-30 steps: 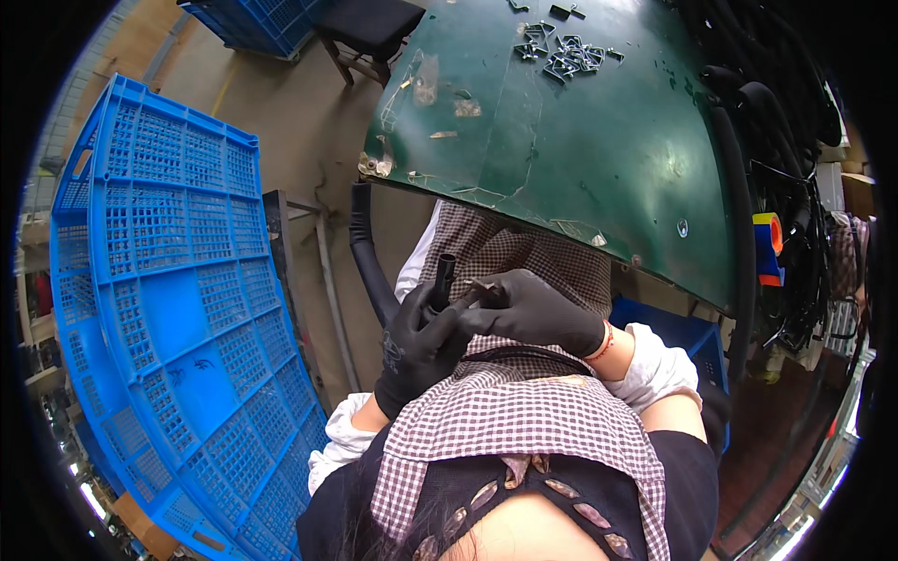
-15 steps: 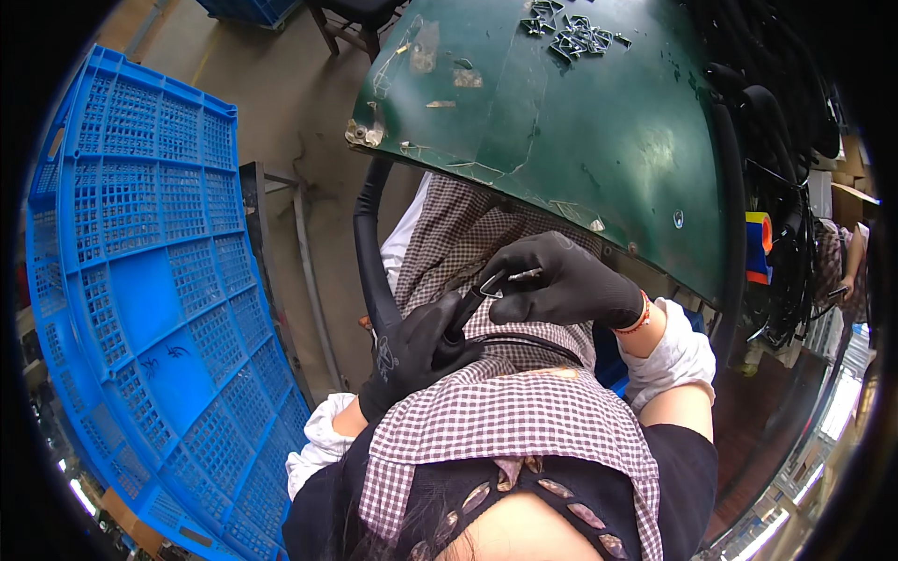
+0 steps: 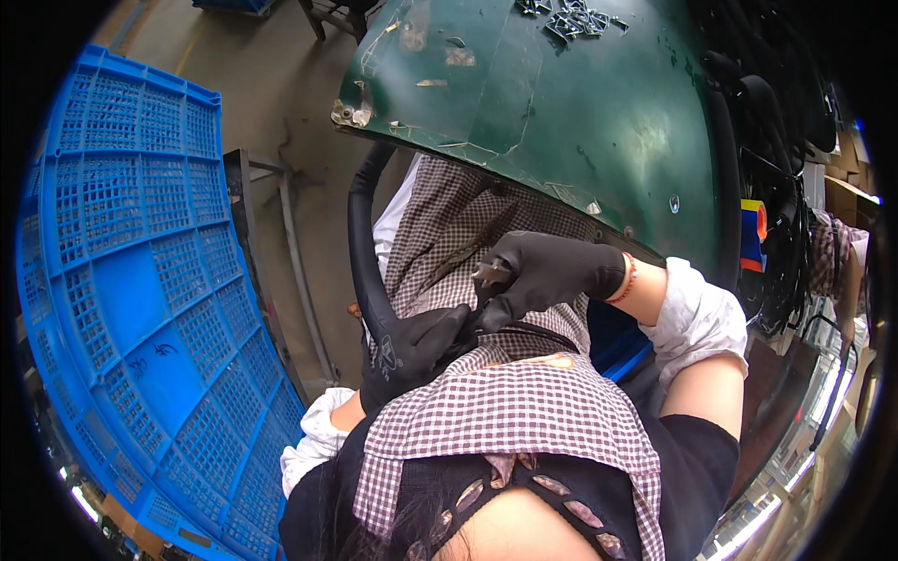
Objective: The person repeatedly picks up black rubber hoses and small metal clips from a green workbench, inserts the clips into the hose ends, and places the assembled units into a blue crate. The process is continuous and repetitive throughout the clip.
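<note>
My left hand (image 3: pixel 412 353), in a black glove, is closed round a long black tube (image 3: pixel 363 220). The tube bends down from under the table edge into that hand. Its end is hidden between the hands. My right hand (image 3: pixel 547 276), also gloved in black, is closed on a small metal piece (image 3: pixel 494 273) that sticks out between thumb and fingers; its full shape is hidden. The fingertips of both hands meet in front of my checked apron (image 3: pixel 514 421). Several small dark metal clips (image 3: pixel 580 22) lie in a loose heap on the green table (image 3: pixel 561 112).
Tall blue plastic crates (image 3: pixel 140 280) stand on the left beside a metal frame (image 3: pixel 295 271). Many black tubes (image 3: pixel 758 112) hang along the table's right side. A roll in blue, yellow and orange (image 3: pixel 753 234) is near them. Another person (image 3: pixel 832 257) shows at far right.
My right hand has turned over and come down against the left. The metal piece now points toward me. A bent metal loop seen between the hands earlier is out of sight. My view has shifted slightly.
</note>
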Demonstrator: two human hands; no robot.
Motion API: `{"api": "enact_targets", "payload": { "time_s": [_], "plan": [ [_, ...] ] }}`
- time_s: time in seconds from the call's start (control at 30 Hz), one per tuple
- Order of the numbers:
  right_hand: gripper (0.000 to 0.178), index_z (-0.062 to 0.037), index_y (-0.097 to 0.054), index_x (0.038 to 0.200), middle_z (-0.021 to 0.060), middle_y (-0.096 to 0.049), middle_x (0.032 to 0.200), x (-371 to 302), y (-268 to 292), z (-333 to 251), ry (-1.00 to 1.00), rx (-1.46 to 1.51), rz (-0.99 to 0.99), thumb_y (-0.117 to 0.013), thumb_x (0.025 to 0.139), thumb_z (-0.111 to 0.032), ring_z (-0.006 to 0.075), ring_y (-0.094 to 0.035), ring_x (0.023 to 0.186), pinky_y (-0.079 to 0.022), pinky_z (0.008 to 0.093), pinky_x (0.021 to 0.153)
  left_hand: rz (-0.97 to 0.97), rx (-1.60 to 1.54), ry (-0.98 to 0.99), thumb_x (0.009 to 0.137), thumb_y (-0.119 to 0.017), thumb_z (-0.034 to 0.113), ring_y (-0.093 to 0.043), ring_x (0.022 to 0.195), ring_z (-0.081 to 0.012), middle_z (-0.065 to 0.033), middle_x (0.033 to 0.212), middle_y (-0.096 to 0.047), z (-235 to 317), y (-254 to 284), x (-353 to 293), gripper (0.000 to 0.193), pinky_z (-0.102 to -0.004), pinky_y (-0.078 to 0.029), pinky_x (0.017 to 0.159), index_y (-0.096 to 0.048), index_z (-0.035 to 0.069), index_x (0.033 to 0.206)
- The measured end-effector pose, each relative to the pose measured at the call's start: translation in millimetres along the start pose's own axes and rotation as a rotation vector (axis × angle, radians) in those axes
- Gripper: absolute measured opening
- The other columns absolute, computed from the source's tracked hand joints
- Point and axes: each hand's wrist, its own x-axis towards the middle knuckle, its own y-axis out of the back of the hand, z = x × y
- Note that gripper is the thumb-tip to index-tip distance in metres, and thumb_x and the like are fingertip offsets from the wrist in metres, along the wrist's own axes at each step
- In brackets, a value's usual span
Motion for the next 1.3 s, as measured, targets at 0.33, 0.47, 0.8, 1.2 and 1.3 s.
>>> {"api": "enact_targets", "payload": {
  "time_s": [0.33,0.47,0.8,1.2,1.3],
  "plan": [
    [0.022,-0.0005,-0.067,0.089,0.0077,-0.066,0.079,3,-3,14,0.162,-0.164,0.112,-0.076,0.082,-0.019,0.0145,-0.06,0.068,-0.048,0.0303,0.064,0.022,-0.069,-0.011,0.079,-0.073,0.007,-0.071,0.084,-0.0321,-0.0257,0.098,-0.067,-12,-4,-8,0.043,-0.0362,-0.058,0.068,-0.057,-0.009,0.116],
    [0.018,0.0024,-0.062,0.095,0.0152,-0.063,0.085,-28,11,1,0.357,-0.673,0.41,-0.064,0.088,-0.014,0.0315,-0.061,0.078,-0.049,0.0401,0.07,0.174,-0.12,-0.054,0.08,-0.075,0.008,-0.071,0.08,-0.0293,-0.0246,0.095,-0.067,-14,-15,-5,0.048,-0.035,-0.057,0.065,-0.055,-0.008,0.12],
    [0.01,-0.0053,-0.061,0.085,0.0108,-0.06,0.078,-50,1,-35,0.271,-0.934,0.217,-0.064,0.075,-0.005,0.0306,-0.062,0.073,-0.05,0.0409,0.065,0.156,-0.186,-0.055,0.08,-0.075,0.008,-0.071,0.079,-0.0289,-0.0238,0.095,-0.068,-17,-17,-5,0.049,-0.0356,-0.057,0.064,-0.055,-0.004,0.124],
    [0.009,-0.0067,-0.062,0.084,0.0072,-0.062,0.07,-33,-30,-48,0.191,-1.277,0.105,-0.062,0.081,-0.015,0.0293,-0.065,0.067,-0.052,0.0378,0.058,0.059,-0.328,0.002,0.081,-0.07,0.002,-0.069,0.077,-0.0262,-0.0188,0.092,-0.067,-14,-16,-2,0.043,-0.0347,-0.055,0.065,-0.056,-0.006,0.122],
    [0.008,-0.0068,-0.062,0.084,0.0081,-0.061,0.07,-46,-12,-44,0.367,-1.126,0.25,-0.063,0.08,-0.014,0.0312,-0.064,0.066,-0.051,0.0392,0.056,-0.049,-0.213,0.099,0.081,-0.072,0.003,-0.068,0.076,-0.0247,-0.017,0.091,-0.067,-5,-1,3,0.041,-0.0344,-0.055,0.064,-0.059,-0.005,0.118]
  ]
}}
